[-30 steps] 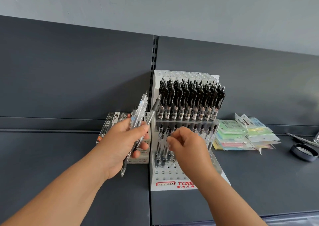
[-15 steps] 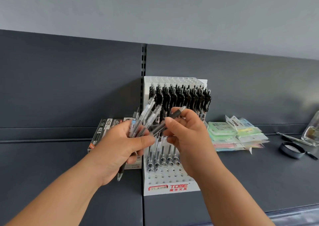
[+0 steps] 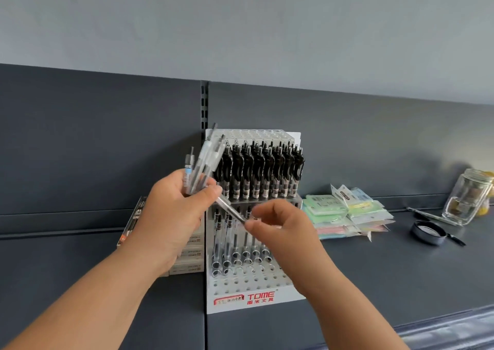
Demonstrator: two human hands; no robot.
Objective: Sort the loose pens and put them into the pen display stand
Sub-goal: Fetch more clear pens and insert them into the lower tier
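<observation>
The white pen display stand [image 3: 248,288] with red TOME lettering stands on the dark shelf. Its upper tier is packed with black-clipped pens [image 3: 263,173]; its lower tier has several clear pens [image 3: 227,240] and many vacant holes. My left hand [image 3: 171,216] grips a bundle of clear loose pens [image 3: 203,162] that fan upward to the left of the stand. My right hand [image 3: 283,232] pinches the lower end of one clear pen [image 3: 230,208], which slants down from the bundle in front of the lower tier.
Flat pen boxes [image 3: 133,216] lie stacked behind my left hand. Pastel packets [image 3: 344,213] sit right of the stand. Farther right are a dark round lid [image 3: 427,232], a glass jar [image 3: 467,197] and a loose dark pen [image 3: 454,238]. A dark back panel rises behind.
My right hand dropped from the top of the bundle to the lower tier's level, drawing one pen out by its end. The left hand rose slightly with the bundle.
</observation>
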